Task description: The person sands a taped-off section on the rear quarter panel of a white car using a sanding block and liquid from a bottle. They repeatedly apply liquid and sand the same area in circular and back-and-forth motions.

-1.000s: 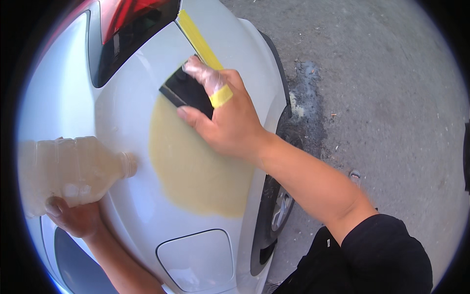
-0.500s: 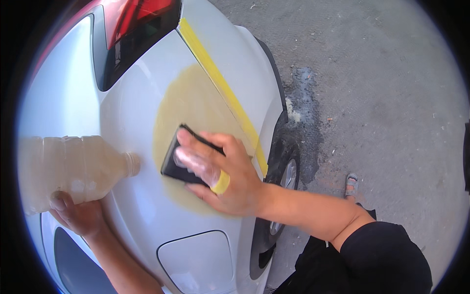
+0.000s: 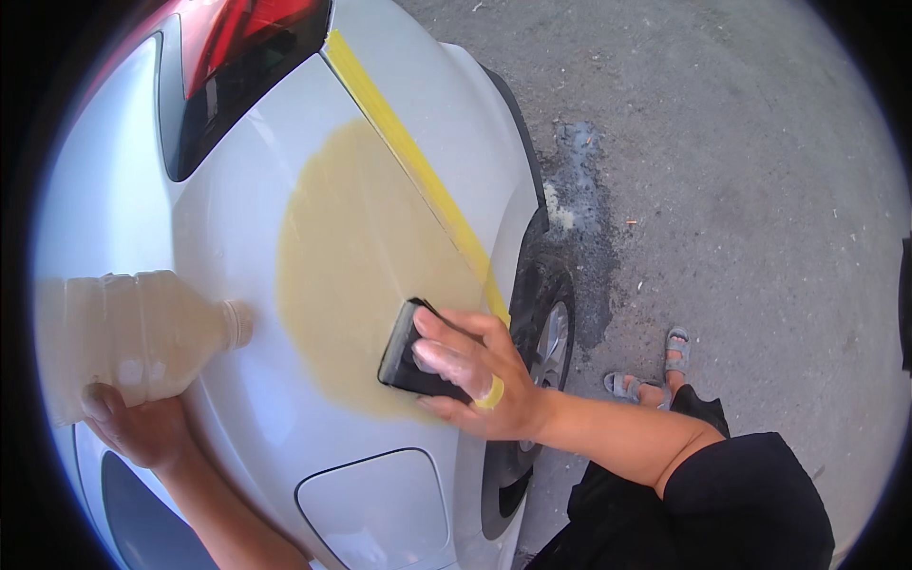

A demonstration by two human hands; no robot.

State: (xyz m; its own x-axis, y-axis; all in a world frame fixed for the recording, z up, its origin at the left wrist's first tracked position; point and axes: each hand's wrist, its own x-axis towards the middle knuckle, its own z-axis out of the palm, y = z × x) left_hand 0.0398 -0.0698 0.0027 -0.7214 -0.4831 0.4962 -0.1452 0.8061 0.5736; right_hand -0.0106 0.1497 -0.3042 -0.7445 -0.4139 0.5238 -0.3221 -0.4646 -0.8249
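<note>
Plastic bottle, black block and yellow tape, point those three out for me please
plastic bottle [image 3: 142, 328]: head view, middle of its body
black block [image 3: 401, 357]: head view, its uncovered left part
yellow tape [image 3: 417, 170]: head view, about midway along the strip

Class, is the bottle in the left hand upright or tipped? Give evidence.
Tipped: the bottle in the left hand shows its long side, neck pointing toward the tan patch.

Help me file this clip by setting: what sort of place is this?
Probably a car body repair spot, perhaps an open yard: a pale car with a tan patch on its panel, yellow tape beside that, and stained grey ground.
</note>
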